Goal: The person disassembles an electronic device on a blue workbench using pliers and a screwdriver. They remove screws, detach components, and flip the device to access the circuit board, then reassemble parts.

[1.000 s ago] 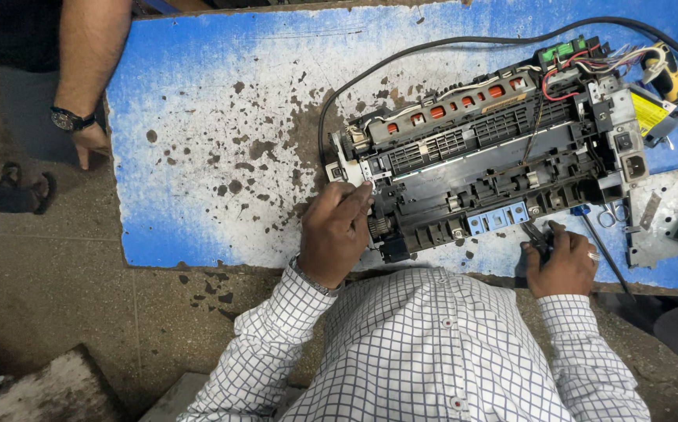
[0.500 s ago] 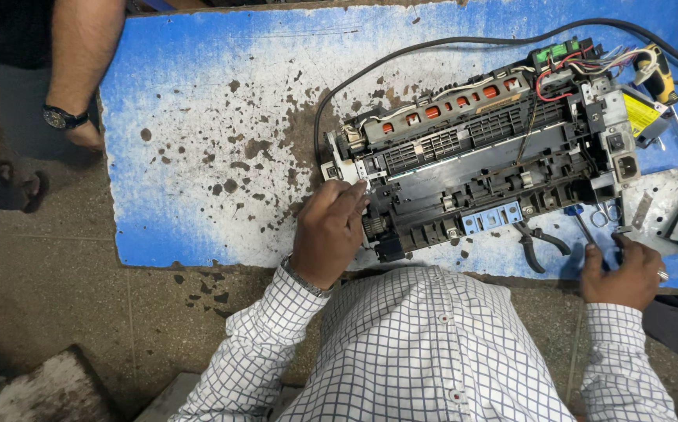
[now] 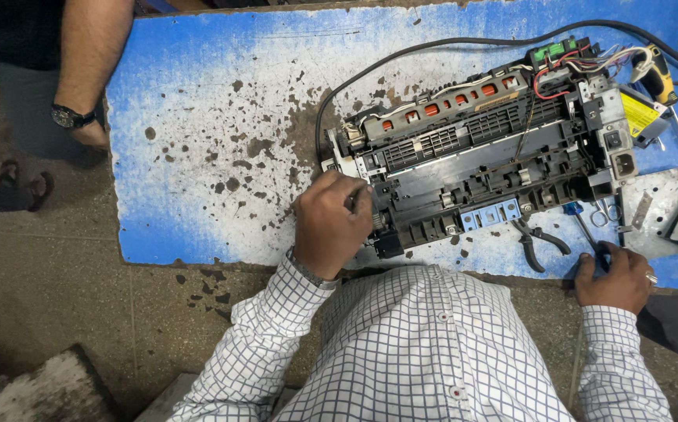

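My right hand (image 3: 614, 277) moved from pliers (image 3: 540, 242) to grip the screwdriver (image 3: 586, 230), lower right; left hand (image 3: 331, 223) presses the printer (image 3: 487, 168) end, steadying it.

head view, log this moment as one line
left hand on printer assembly end | right hand on blue-handled screwdriver | pliers lying free

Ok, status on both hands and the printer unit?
Left hand gripping printer unit at its left end. Right hand on blue screwdriver. Pliers lie between, untouched.
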